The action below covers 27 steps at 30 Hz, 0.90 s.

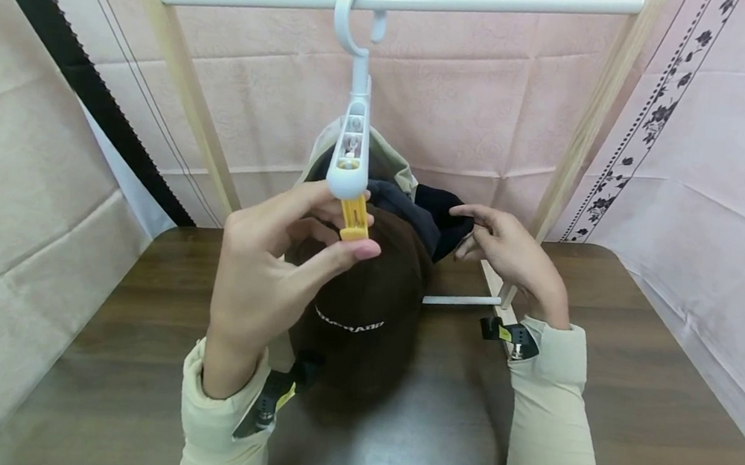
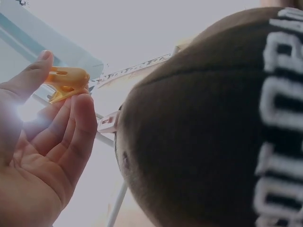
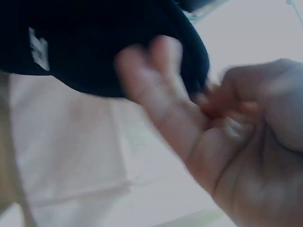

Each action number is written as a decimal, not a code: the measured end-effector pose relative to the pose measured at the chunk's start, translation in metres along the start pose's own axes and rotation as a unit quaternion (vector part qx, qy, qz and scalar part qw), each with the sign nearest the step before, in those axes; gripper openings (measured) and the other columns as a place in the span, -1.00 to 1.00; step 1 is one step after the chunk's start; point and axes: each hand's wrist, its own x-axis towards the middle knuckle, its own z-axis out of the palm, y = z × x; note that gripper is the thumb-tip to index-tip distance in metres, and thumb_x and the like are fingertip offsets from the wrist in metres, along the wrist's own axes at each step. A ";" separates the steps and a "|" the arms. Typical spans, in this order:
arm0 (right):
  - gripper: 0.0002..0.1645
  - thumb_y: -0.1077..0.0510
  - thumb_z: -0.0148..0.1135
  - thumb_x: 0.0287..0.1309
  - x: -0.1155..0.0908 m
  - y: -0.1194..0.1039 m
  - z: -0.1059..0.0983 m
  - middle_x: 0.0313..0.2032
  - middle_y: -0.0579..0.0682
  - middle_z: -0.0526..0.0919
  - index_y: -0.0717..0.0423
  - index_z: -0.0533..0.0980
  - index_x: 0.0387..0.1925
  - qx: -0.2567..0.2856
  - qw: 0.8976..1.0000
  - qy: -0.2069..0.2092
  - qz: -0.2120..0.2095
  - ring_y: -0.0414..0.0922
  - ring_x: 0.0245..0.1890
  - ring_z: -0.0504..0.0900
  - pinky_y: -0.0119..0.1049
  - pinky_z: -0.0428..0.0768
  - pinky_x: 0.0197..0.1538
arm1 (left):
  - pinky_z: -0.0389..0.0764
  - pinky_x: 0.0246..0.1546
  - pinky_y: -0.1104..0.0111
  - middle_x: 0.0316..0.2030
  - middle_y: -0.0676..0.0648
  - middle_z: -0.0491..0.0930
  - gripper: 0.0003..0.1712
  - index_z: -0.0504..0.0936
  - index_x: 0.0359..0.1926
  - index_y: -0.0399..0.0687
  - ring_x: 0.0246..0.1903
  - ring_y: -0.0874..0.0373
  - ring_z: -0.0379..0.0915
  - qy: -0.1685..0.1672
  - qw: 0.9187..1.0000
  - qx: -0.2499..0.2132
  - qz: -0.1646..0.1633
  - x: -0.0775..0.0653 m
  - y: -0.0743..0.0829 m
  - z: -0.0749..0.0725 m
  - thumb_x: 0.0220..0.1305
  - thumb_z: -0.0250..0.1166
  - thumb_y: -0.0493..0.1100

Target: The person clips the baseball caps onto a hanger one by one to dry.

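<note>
A light-blue hanger (image 1: 352, 144) hangs by its hook, with a yellow clip (image 1: 354, 219) at its lower end. My left hand (image 1: 275, 260) pinches this clip between thumb and fingers; the left wrist view shows the yellow clip (image 2: 68, 81) close up. Behind it hangs a brown cap (image 1: 367, 292) with white lettering. Farther back are a navy cap (image 1: 445, 213) and a pale cap (image 1: 389, 155). My right hand (image 1: 512, 250) is at the navy cap's right edge, fingers extended. In the right wrist view, blurred fingers overlap the navy cap (image 3: 109, 52); contact is unclear.
The hanger's hook goes over a white rod (image 1: 502, 5) between two pale wooden posts, the right one (image 1: 591, 126) near my right hand. A lower white bar (image 1: 460, 301) runs behind the brown cap. Below lies a brown wooden table (image 1: 598, 404), with light patterned cloth (image 1: 459, 99) around it.
</note>
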 end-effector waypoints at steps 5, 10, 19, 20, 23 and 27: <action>-0.61 0.35 0.17 0.49 -0.015 -0.019 -0.008 -0.14 0.09 0.80 0.16 0.62 0.25 -0.181 0.980 -0.004 -0.081 0.03 -0.13 0.76 -0.07 0.61 0.03 | 0.76 -0.22 0.30 -0.29 -0.30 0.75 -0.33 0.67 -0.01 -0.55 -0.32 0.06 0.72 0.032 0.998 -0.051 0.003 0.000 -0.003 0.001 0.25 0.54 0.06; -0.77 0.22 0.36 0.40 -0.026 -0.034 -0.011 -0.15 0.07 0.78 0.15 0.71 0.04 -0.228 0.961 0.065 -0.139 0.01 -0.21 0.73 -0.01 0.63 -0.02 | 0.73 -0.24 0.31 -0.23 -0.48 0.67 -0.19 0.64 0.00 -0.63 -0.33 0.04 0.70 0.081 0.993 -0.084 0.017 0.001 -0.003 0.003 0.28 0.46 0.19; -0.81 0.22 0.50 0.21 -0.032 -0.039 -0.016 0.08 0.34 0.57 0.22 0.74 -0.16 -0.279 0.908 0.199 -0.242 0.35 0.26 0.37 0.23 0.25 0.40 | 0.72 -0.39 0.31 -0.29 -0.37 0.68 -0.10 0.64 -0.04 -0.63 -0.44 0.04 0.65 0.120 0.986 -0.113 0.017 0.003 -0.005 0.008 0.27 0.41 0.30; -0.81 0.21 0.50 0.22 -0.033 -0.039 -0.017 0.13 0.33 0.59 0.20 0.73 -0.16 -0.281 0.908 0.199 -0.239 0.34 0.33 0.37 0.27 0.17 0.48 | 0.70 -0.44 0.31 -0.34 -0.33 0.68 -0.09 0.64 -0.06 -0.62 -0.49 0.05 0.63 0.129 0.984 -0.122 0.016 0.004 -0.005 0.010 0.27 0.40 0.33; -0.80 0.18 0.46 0.27 -0.036 -0.041 -0.018 0.13 0.20 0.67 0.18 0.72 -0.12 -0.279 0.909 0.200 -0.237 0.26 0.47 0.35 0.38 -0.12 0.58 | 0.67 -0.56 0.30 -0.43 -0.25 0.62 -0.06 0.62 -0.05 -0.61 -0.59 0.05 0.56 0.144 0.977 -0.160 0.006 0.006 -0.005 0.012 0.27 0.38 0.36; -0.82 0.21 0.44 0.29 -0.038 -0.044 -0.018 0.01 0.14 0.74 0.18 0.69 -0.10 -0.265 0.899 0.217 -0.273 0.19 0.39 0.47 0.41 -0.14 0.57 | 0.66 -0.57 0.29 -0.40 -0.27 0.60 -0.06 0.61 -0.02 -0.61 -0.59 0.04 0.53 0.146 0.972 -0.184 -0.010 0.006 -0.004 0.010 0.27 0.39 0.35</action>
